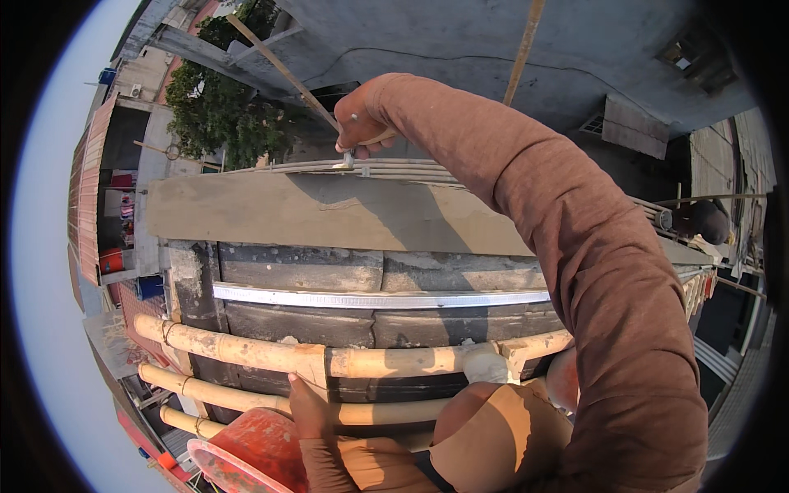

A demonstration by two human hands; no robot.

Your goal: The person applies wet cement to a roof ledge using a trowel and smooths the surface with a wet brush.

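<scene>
My right hand is high in the middle, closed around a tool's tan handle. Its small metal end meets thin rods along the far edge of a grey plastered ledge. Below the ledge, a perforated silver strip runs across dark, weathered blockwork. My left hand is low, against a short bamboo upright between horizontal bamboo poles; one finger is stretched out, the others are hidden. A red, mortar-stained container is beside it.
Bamboo poles stand before a grey wall beyond the ledge. A tree and tin-roofed building are at left, with a drop below. At right is another person's dark head. A pale lump sits by the bamboo.
</scene>
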